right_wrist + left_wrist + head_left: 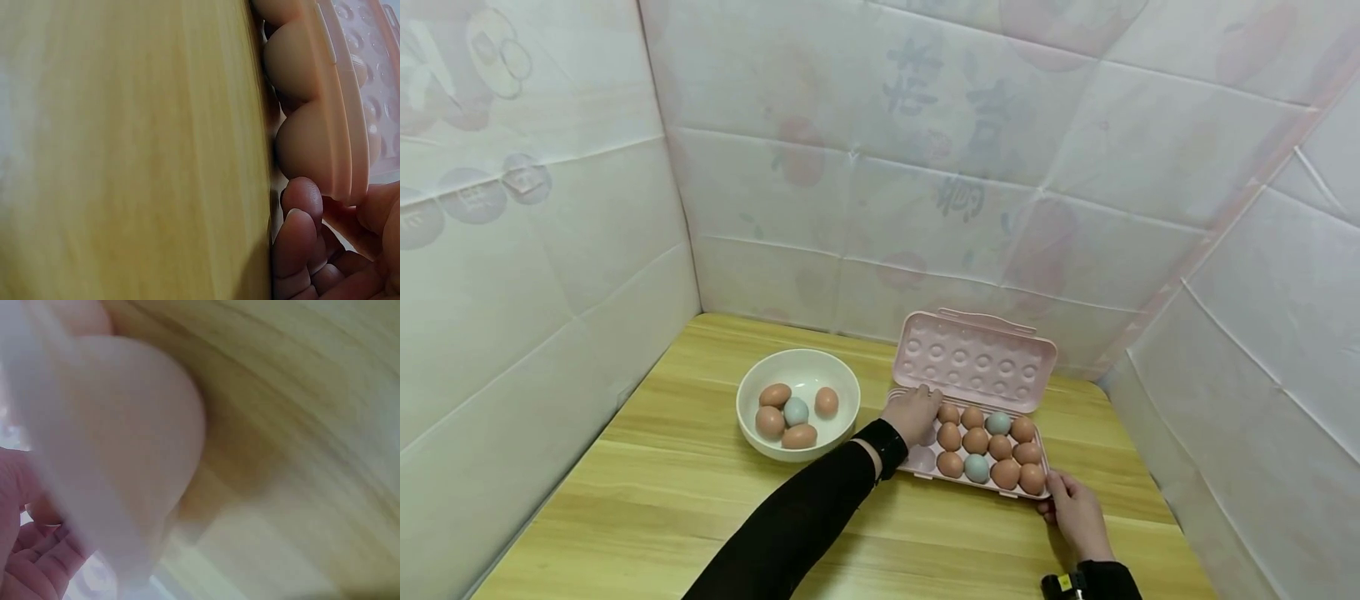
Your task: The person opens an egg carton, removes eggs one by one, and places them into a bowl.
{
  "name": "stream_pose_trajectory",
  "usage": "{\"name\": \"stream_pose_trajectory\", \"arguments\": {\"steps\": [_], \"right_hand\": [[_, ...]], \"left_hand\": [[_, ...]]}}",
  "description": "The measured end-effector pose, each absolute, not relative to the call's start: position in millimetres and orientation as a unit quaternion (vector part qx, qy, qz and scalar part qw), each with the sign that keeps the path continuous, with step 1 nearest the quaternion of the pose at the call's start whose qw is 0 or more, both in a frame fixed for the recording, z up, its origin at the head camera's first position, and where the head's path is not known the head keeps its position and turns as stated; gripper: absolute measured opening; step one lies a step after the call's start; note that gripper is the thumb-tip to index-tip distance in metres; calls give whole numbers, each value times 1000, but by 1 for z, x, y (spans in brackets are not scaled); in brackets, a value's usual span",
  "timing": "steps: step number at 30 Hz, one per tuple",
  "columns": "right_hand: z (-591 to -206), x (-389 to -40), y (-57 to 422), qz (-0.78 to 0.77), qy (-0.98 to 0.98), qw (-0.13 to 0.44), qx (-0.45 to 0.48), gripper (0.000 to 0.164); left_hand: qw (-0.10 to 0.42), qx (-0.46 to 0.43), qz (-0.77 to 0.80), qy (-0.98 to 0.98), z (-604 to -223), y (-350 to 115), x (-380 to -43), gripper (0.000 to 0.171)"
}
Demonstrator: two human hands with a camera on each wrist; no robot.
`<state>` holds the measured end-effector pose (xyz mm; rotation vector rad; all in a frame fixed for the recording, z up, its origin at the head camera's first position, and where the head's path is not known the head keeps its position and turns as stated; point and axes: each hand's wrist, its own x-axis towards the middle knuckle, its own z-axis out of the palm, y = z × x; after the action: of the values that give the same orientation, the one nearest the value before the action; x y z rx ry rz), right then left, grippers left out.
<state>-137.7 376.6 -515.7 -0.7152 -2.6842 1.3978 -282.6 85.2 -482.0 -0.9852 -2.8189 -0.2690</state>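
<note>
A pink egg carton (917, 472) lies with its lid (973, 358) raised at the back, several brown eggs (1005, 474) and pale blue eggs (977, 468) in its cups. My left hand (913, 414) reaches over the carton's left end, where front cups show bare. In the left wrist view, a brown egg (44, 514) sits between its thumb and curled fingers, mostly hidden by the carton's rim. My right hand (1077, 510) grips the front right corner, thumb above and fingertips (302, 199) below, against a cup's underside.
Left of the carton stands a white bowl (842, 427) holding several brown eggs and one pale blue egg. The wood-grain table (662, 492) is bounded by pale printed sheets (760, 192) at the back and sides. My left forearm (797, 521) crosses in front of the bowl's right side.
</note>
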Motion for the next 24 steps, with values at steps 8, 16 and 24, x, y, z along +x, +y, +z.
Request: {"name": "stream_pose_trajectory", "arguments": {"steps": [8, 16, 24], "right_hand": [[-519, -139, 379, 443, -866, 14, -230, 59], [-518, -138, 379, 445, -866, 15, -229, 58], [-518, -139, 379, 448, -865, 12, -228, 58]], "left_hand": [[33, -357, -257, -897, -449, 60, -280, 6], [101, -359, -255, -892, -424, 16, -274, 12], [99, -272, -276, -916, -428, -48, -286, 29]]}}
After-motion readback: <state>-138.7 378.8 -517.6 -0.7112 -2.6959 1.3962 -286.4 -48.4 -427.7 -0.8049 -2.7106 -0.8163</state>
